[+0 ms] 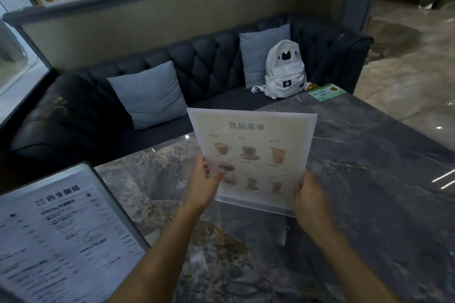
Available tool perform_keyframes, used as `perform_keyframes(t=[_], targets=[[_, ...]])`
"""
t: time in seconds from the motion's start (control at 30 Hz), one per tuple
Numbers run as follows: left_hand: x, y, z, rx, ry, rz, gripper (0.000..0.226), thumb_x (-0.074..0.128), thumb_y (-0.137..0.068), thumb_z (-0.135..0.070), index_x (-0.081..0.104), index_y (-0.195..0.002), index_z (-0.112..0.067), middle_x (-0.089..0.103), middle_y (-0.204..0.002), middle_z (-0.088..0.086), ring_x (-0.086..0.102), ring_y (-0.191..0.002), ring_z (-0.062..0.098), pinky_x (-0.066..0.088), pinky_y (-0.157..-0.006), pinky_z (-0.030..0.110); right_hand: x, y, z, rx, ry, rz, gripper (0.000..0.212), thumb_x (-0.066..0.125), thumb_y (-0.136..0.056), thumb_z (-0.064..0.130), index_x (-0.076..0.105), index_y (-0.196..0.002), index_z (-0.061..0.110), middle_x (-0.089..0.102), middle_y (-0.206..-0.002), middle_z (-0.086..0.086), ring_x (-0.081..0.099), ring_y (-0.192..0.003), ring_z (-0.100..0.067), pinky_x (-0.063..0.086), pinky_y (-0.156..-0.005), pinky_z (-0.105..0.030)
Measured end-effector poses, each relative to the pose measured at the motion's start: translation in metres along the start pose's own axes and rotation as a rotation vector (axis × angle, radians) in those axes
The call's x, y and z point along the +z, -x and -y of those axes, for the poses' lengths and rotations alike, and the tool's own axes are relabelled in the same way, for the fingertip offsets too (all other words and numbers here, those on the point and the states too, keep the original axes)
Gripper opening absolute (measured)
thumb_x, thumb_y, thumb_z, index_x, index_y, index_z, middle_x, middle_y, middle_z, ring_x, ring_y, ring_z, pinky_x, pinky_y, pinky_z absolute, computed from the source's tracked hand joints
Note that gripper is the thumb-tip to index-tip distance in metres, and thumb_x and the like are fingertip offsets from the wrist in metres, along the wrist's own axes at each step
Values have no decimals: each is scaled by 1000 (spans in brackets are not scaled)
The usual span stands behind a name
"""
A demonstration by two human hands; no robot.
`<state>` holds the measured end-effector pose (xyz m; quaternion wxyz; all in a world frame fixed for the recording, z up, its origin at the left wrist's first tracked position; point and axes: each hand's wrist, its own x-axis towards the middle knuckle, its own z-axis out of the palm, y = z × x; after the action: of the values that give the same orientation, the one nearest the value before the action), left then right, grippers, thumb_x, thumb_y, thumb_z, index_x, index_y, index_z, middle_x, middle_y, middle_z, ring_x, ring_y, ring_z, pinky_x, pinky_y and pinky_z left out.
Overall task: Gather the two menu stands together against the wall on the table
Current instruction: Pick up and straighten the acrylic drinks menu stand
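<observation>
A clear acrylic drinks menu stand with pictures of cups stands upright near the middle of the grey marble table. My left hand grips its lower left edge, and my right hand grips its lower right edge. A second, black-framed menu stand with white text pages sits at the near left of the table, tilted back, partly cut off by the frame edge.
A dark tufted sofa with two grey cushions and a white backpack lies beyond the table. A green card rests at the table's far corner. A window wall runs along the left; open floor lies to the right.
</observation>
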<state>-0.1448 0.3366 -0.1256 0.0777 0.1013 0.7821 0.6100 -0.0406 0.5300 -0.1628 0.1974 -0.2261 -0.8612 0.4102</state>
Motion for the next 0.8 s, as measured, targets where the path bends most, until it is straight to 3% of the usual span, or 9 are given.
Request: perform_keyframes(t=[0.1,0.23,0.33,0.4,0.47,0.53,0.6,0.7,0.8], targets=[[1,10,8,-6,-8,-5,38,60,-85,-16,41,-115,-28,52,-104,-17,52,-101,9,45,-79,23,4,-1,-2,21,31,1,20,38,-87,3,43,-107,6,59,-107,-26,58,-90,-38,42,-74,-38],[2,27,14,10,34,-30,44,63,-83,-15,41,-112,-40,53,-111,-20,52,-104,-2,46,-86,26,10,-3,-5,6,-14,2,25,45,-87,8,39,-111,14,56,-101,-11,57,-88,-30,40,-74,-30],[1,45,22,23,37,-68,47,61,-85,-17,40,-109,-52,49,-111,-31,52,-99,-16,46,-76,8,12,-10,-6,-37,-65,52,29,51,-87,13,36,-112,16,45,-101,2,51,-89,-20,42,-78,-31],[2,58,31,28,31,-83,51,60,-85,-17,37,-117,-51,48,-115,-32,50,-101,-19,45,-73,2,13,-18,-8,-24,-120,129,35,52,-87,16,35,-117,19,44,-108,4,47,-96,-15,43,-84,-33],[3,69,40,10,2,-98,49,58,-87,-19,36,-122,-46,50,-118,-28,50,-105,-13,47,-74,6,15,-26,-10,35,-203,197,33,50,-88,19,35,-116,25,46,-112,5,48,-100,-15,43,-89,-37],[3,75,48,-2,-47,-134,32,53,-90,-23,46,-119,-35,59,-113,-13,56,-102,0,48,-78,14,17,-33,-14,68,-218,247,26,50,-88,22,36,-108,30,49,-110,6,49,-98,-15,43,-86,-37],[3,78,54,9,-147,-192,12,46,-93,-20,57,-95,-25,63,-92,1,60,-86,19,48,-74,32,18,-39,-17,58,-177,287,24,50,-88,23,37,-108,26,49,-108,4,49,-96,-16,41,-82,-36],[1,74,55,-30,-262,-266,31,44,-94,-15,45,-65,-28,55,-70,-2,53,-72,24,41,-64,34,19,-48,-23,11,-115,319,21,50,-89,27,35,-104,29,49,-100,0,50,-90,-20,43,-79,-39],[-1,67,57,-47,-276,-267,21,42,-94,-16,58,-80,-18,66,-87,6,60,-81,23,50,-77,41,20,-53,-25,-26,-50,335,20,47,-89,35,28,-88,41,48,-92,6,49,-81,-16,36,-72,-32]])
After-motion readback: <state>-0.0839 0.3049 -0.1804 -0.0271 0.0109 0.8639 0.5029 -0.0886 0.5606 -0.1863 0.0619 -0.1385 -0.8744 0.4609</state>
